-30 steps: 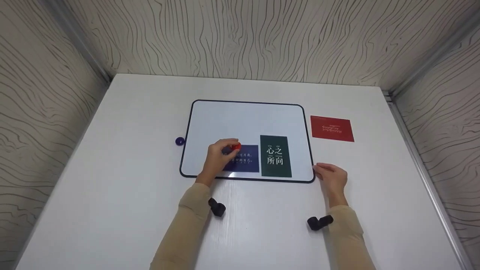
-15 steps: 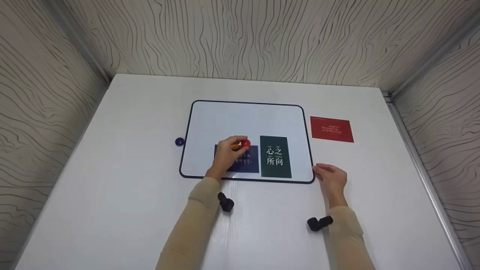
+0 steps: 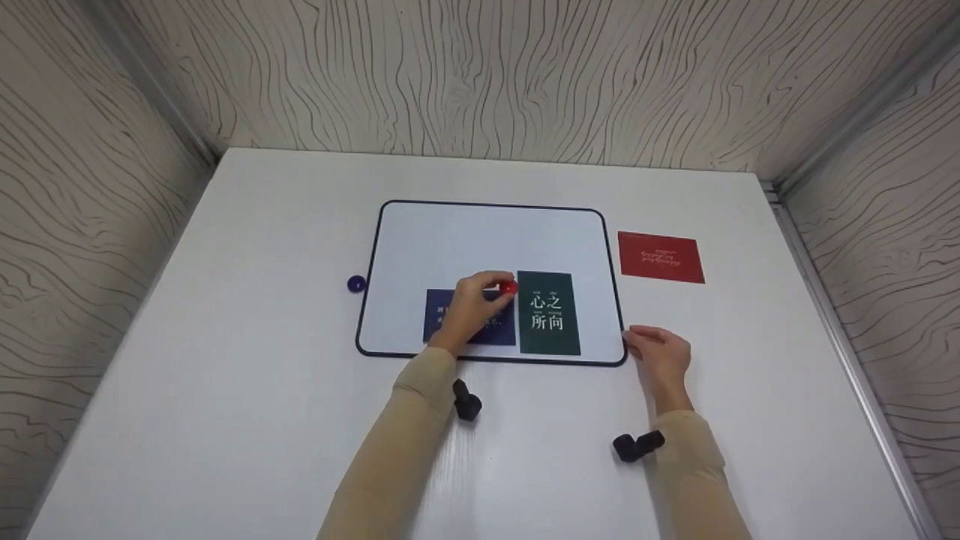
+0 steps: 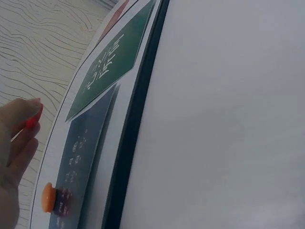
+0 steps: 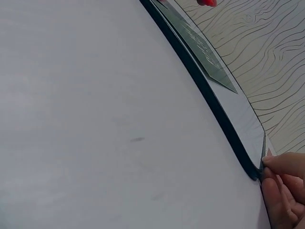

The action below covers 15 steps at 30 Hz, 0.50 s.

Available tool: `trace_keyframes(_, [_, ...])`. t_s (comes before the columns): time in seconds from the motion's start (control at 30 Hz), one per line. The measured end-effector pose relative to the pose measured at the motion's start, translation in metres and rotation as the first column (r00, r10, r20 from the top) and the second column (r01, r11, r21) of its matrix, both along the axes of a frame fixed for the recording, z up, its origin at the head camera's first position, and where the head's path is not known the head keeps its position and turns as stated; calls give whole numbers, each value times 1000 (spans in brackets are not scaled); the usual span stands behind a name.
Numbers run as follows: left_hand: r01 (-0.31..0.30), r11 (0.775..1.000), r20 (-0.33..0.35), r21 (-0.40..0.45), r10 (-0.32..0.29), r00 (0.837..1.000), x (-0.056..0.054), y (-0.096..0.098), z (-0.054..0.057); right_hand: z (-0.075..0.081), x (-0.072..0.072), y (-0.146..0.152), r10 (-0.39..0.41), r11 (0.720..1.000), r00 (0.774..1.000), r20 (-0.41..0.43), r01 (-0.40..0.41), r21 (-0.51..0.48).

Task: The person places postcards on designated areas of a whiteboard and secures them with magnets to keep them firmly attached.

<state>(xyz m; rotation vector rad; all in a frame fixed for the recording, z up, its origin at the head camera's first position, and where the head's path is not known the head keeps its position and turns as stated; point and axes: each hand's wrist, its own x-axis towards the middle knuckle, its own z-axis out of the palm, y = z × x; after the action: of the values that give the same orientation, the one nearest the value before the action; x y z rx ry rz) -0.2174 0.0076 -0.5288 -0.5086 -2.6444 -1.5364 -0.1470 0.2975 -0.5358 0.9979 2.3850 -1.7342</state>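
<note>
Between its thumb and fingers my left hand (image 3: 472, 304) pinches a small round red magnet (image 3: 508, 287). It is above the right end of the blue card (image 3: 433, 307), near the green card (image 3: 549, 311); both cards lie on the black-framed whiteboard (image 3: 480, 232). In the left wrist view an orange magnet (image 4: 48, 197) stands on the blue card; the hand hides it in the head view. My right hand (image 3: 664, 352) grips the whiteboard's near right corner, thumb and fingers at the frame in the right wrist view.
A dark blue round magnet (image 3: 356, 283) lies just left of the whiteboard. To the board's right a red card (image 3: 660, 257) lies on the white table (image 3: 225, 375). Wood-grain patterned panels (image 3: 480, 82) stand around the table.
My left hand has moved right with the red magnet, from the blue card's left half towards the green card. An orange magnet came into sight behind it midway. The right hand has stayed in place.
</note>
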Motion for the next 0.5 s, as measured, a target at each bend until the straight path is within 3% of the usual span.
trace_keyframes(0.17, [26, 1000, 29, -15, -25, 999, -2, 12, 1, 1, 2, 0, 2, 1000, 1000, 9, -2, 27])
trace_keyframes(0.27, [47, 999, 66, -18, -46, 997, -3, 18, 3, 4, 4, -5, 28, 989, 999, -21, -25, 145])
trace_keyframes(0.33, [54, 998, 73, -22, -53, 996, -4, 20, 5, 6, 6, -13, 69, 964, 996, -59, -52, 261])
trace_keyframes(0.4, [60, 998, 58, -22, -59, 997, -5, 21, 5, 9, 8, -22, 131, 922, 985, -110, -81, 379])
trace_keyframes(0.5, [62, 998, 48, -20, -61, 997, -7, 22, 7, 13, 11, -39, 277, 860, 949, -153, -174, 480])
